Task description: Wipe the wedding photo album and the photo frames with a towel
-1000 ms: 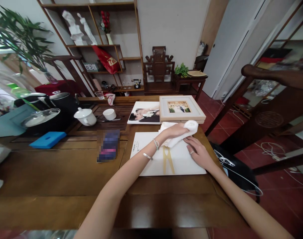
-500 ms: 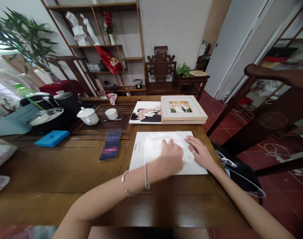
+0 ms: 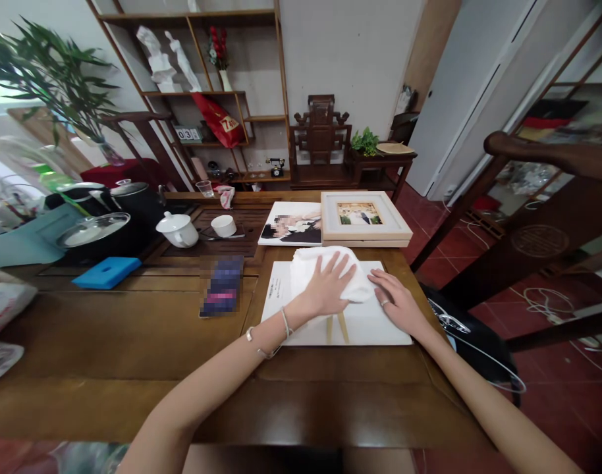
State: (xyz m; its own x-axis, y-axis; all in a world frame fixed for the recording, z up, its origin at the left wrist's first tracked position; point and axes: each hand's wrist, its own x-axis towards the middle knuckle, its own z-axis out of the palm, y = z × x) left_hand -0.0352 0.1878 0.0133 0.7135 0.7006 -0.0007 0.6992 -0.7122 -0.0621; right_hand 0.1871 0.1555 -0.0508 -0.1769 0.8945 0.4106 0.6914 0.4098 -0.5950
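Note:
A flat white album point(image 3: 365, 324) with a gold ribbon mark lies on the wooden table point(image 3: 133, 342). My left hand point(image 3: 328, 286) lies flat, fingers spread, pressing a white cloth point(image 3: 353, 280) onto the album's far half. My right hand point(image 3: 400, 304) rests flat on the album's right side, fingers stretched out, holding it still, its fingertips touching the cloth's edge. Just beyond the album lie a framed photo point(image 3: 363, 218) and an unframed photo print point(image 3: 291, 224).
A blurred phone-like item point(image 3: 220, 286) lies left of the album. Farther left are a blue pad point(image 3: 107, 272), a white teapot point(image 3: 176, 230), a white cup point(image 3: 224, 226) and dark pots point(image 3: 96, 227). A black bag point(image 3: 471, 336) with a white cable sits at the table's right edge.
My left hand drew the cloth toward me over the album, then pushed it back to the far half. My right hand stayed put on the album's right side.

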